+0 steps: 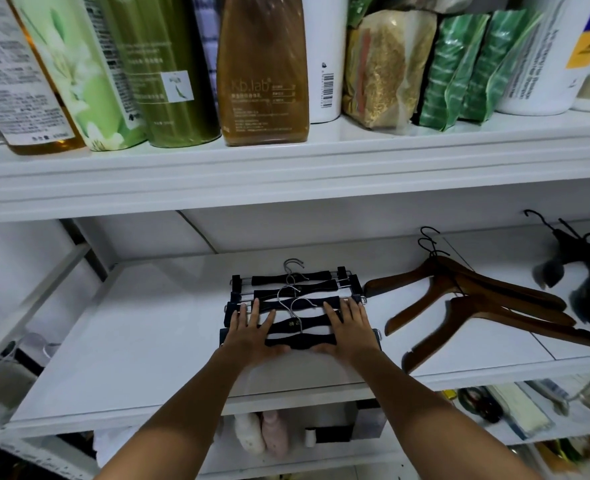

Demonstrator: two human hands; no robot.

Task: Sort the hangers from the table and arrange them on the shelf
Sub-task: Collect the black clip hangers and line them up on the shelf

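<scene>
- The left hand (252, 332) and right hand (350, 329) were recorded as bare.
- The left forearm (182, 403) and right forearm (425, 403) were shown bare to the frame edge.
- The fingers (256, 308) were seen uncovered.

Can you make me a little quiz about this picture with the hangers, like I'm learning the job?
1. True or false: the left hand and the right hand both rest flat on the black clip hangers.
2. Where do the brown wooden hangers lie? A) left of the black ones B) right of the black ones C) underneath them
3. Fill the gap: the amber bottle stands on the upper shelf, ___ the hangers.
Key: 1 true; 2 B; 3 above.
</scene>
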